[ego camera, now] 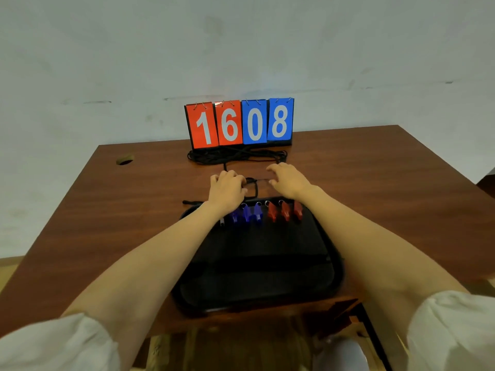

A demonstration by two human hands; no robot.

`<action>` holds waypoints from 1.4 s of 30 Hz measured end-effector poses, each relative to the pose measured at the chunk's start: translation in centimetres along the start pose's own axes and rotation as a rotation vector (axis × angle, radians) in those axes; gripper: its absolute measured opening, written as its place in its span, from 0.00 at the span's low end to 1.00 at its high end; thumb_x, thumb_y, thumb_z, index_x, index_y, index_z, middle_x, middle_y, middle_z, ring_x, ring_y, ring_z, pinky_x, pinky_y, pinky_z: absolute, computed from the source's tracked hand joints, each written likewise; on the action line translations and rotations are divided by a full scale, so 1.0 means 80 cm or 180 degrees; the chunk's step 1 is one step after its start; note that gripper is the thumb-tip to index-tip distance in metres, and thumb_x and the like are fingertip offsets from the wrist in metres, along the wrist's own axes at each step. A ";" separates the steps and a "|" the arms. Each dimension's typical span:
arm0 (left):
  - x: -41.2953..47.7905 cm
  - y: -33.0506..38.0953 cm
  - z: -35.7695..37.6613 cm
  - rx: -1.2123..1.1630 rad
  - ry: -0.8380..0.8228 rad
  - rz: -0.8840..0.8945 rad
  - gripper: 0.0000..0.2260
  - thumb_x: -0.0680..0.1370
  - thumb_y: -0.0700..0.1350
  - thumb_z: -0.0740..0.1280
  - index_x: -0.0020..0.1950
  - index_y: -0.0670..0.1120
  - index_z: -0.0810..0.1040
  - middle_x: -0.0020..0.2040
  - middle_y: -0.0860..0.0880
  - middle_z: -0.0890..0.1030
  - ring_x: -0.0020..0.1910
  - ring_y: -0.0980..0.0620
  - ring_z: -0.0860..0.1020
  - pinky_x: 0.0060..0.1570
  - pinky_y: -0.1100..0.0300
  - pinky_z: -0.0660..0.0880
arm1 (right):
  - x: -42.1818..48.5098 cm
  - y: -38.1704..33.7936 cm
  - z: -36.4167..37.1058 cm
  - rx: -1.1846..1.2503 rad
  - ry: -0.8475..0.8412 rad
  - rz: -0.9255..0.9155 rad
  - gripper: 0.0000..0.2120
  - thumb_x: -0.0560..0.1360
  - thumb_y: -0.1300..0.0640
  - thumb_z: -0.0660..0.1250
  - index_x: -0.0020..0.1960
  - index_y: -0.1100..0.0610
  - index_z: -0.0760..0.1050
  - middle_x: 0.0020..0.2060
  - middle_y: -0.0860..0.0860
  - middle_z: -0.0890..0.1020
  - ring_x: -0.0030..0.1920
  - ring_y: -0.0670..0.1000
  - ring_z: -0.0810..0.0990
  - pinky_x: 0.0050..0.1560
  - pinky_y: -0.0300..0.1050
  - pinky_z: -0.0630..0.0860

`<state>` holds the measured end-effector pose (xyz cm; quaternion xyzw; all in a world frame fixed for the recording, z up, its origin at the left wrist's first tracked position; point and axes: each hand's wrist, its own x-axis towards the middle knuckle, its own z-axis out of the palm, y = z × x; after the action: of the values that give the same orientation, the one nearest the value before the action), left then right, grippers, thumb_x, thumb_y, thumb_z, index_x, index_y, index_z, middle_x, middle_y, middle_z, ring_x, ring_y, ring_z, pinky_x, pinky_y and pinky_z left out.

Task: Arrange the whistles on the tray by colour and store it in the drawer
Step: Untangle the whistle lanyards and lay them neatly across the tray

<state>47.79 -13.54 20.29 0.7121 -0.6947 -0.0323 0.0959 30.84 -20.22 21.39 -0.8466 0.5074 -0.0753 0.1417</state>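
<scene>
A brown wooden table (375, 183) fills the scene, with a black tray (257, 277) lying at its near edge, its near rim reaching the table's lip. At the far side stands a flip scoreboard (239, 123) showing 1 and 6 on red cards, 0 and 8 on blue. A heap of black cords (235, 155) lies just in front of it. Both bare forearms reach over the tray. The left hand (227, 187), just beyond the tray's far rim, has its fingers curled round a looped black cord (253, 188). The right hand (288, 180) hovers beside it, fingers spread and lightly bent, gripping nothing. Along the tray's far edge the whistles sit in one row: three blue whistles (247, 214) on the left, three red whistles (285, 211) on the right.
</scene>
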 end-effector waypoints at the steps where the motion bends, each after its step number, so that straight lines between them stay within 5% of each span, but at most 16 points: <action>1: 0.014 -0.004 0.004 0.0032 -0.0081 -0.0035 0.16 0.80 0.49 0.61 0.66 0.47 0.74 0.65 0.45 0.73 0.66 0.44 0.67 0.64 0.48 0.61 | 0.014 0.002 0.003 -0.0015 -0.0084 0.0006 0.22 0.79 0.56 0.61 0.72 0.55 0.65 0.68 0.57 0.70 0.68 0.59 0.68 0.66 0.55 0.70; 6: 0.064 -0.018 0.029 0.0000 -0.0320 -0.0139 0.17 0.80 0.49 0.61 0.67 0.46 0.71 0.66 0.44 0.72 0.66 0.42 0.67 0.64 0.47 0.62 | 0.059 0.009 0.033 -0.0033 -0.0369 -0.0069 0.20 0.79 0.55 0.61 0.70 0.55 0.67 0.66 0.56 0.72 0.66 0.58 0.69 0.64 0.55 0.71; 13: 0.087 -0.018 0.069 -0.0217 -0.0050 0.0133 0.16 0.79 0.50 0.62 0.65 0.48 0.75 0.63 0.47 0.72 0.65 0.45 0.66 0.61 0.52 0.62 | 0.080 0.017 0.061 -0.0663 -0.0125 -0.0341 0.14 0.80 0.55 0.58 0.62 0.60 0.73 0.57 0.57 0.76 0.60 0.59 0.71 0.56 0.52 0.70; 19: 0.083 -0.017 0.079 -0.0270 -0.0034 0.0196 0.14 0.81 0.50 0.58 0.58 0.46 0.79 0.62 0.48 0.73 0.65 0.45 0.65 0.61 0.53 0.60 | 0.068 0.020 0.059 -0.0471 -0.0022 -0.0159 0.11 0.80 0.59 0.55 0.54 0.61 0.75 0.51 0.58 0.77 0.52 0.60 0.75 0.45 0.50 0.69; 23: 0.075 -0.010 0.054 -0.0364 -0.0050 0.0223 0.14 0.83 0.49 0.54 0.55 0.44 0.75 0.58 0.47 0.74 0.63 0.45 0.67 0.61 0.54 0.59 | 0.059 0.006 0.022 -0.0275 0.0432 -0.0236 0.10 0.80 0.57 0.58 0.53 0.58 0.77 0.52 0.55 0.78 0.51 0.58 0.77 0.49 0.50 0.71; 28: 0.059 -0.001 -0.014 -0.1441 -0.0005 -0.0200 0.11 0.83 0.47 0.51 0.46 0.46 0.68 0.42 0.48 0.80 0.45 0.49 0.76 0.64 0.53 0.59 | 0.053 -0.027 -0.043 -0.0273 0.1106 -0.0375 0.09 0.80 0.56 0.58 0.51 0.56 0.77 0.47 0.53 0.80 0.48 0.55 0.78 0.51 0.49 0.72; 30: 0.050 0.001 -0.049 -0.2207 0.0014 -0.0258 0.11 0.83 0.48 0.52 0.47 0.45 0.69 0.39 0.47 0.80 0.35 0.52 0.73 0.48 0.60 0.69 | 0.048 -0.044 -0.075 -0.0166 0.1380 -0.0410 0.10 0.80 0.57 0.58 0.50 0.58 0.77 0.45 0.53 0.81 0.45 0.55 0.78 0.50 0.48 0.73; 32: 0.039 0.001 -0.091 -0.2492 0.0241 -0.0214 0.09 0.83 0.46 0.54 0.48 0.44 0.70 0.34 0.49 0.74 0.30 0.53 0.68 0.33 0.64 0.65 | 0.039 -0.059 -0.114 -0.0008 0.1753 -0.0435 0.10 0.80 0.57 0.59 0.48 0.59 0.77 0.44 0.54 0.81 0.43 0.56 0.78 0.49 0.51 0.75; 38: -0.005 -0.004 -0.202 -0.2490 0.1194 -0.0027 0.15 0.83 0.45 0.55 0.63 0.40 0.75 0.50 0.44 0.78 0.45 0.53 0.75 0.33 0.77 0.71 | -0.014 -0.090 -0.219 0.0439 0.2555 -0.0564 0.09 0.79 0.58 0.61 0.49 0.61 0.78 0.46 0.56 0.80 0.44 0.56 0.78 0.48 0.52 0.75; 42: -0.037 -0.020 -0.246 -0.2492 0.1464 0.0161 0.12 0.82 0.46 0.58 0.59 0.43 0.78 0.44 0.51 0.79 0.42 0.58 0.77 0.39 0.71 0.71 | -0.051 -0.098 -0.256 0.0689 0.2826 -0.0507 0.09 0.80 0.57 0.60 0.51 0.59 0.77 0.48 0.54 0.80 0.45 0.51 0.77 0.45 0.44 0.71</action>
<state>52.80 -8.74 39.05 0.5937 -0.6080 -0.1311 0.5106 29.91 -16.46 43.36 -0.7491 0.4417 -0.4937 -0.0080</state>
